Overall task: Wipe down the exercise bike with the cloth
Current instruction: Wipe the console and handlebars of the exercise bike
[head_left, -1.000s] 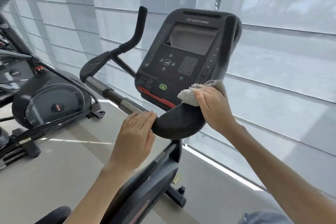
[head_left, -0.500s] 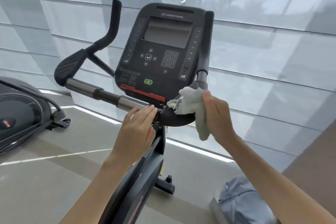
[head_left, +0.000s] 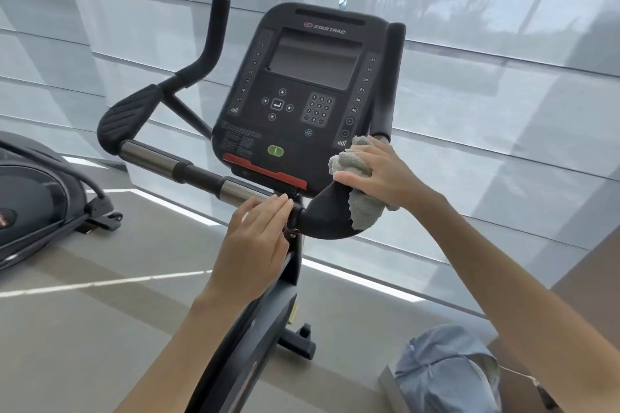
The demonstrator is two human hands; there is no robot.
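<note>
The black exercise bike fills the middle of the head view, its console [head_left: 302, 94] facing me above a chrome and black handlebar [head_left: 188, 169]. My right hand [head_left: 379, 174] presses a bunched grey cloth [head_left: 355, 188] onto the curved right elbow pad [head_left: 323, 216], just below the console's lower right corner. The cloth's loose end hangs down over the pad. My left hand [head_left: 255, 245] rests flat on the handlebar joint at the centre, fingers together and extended, covering the stem top.
Another exercise machine [head_left: 37, 204] stands on the floor at the left. A light blue bag [head_left: 446, 375] lies at the lower right. Shaded windows run close behind the bike. The bike's frame and foot [head_left: 298, 342] are below my left arm.
The view has shifted and come closer to the bike. My right hand slid the cloth back up onto the right elbow pad near the console corner. My left hand stays on the handlebar joint.
</note>
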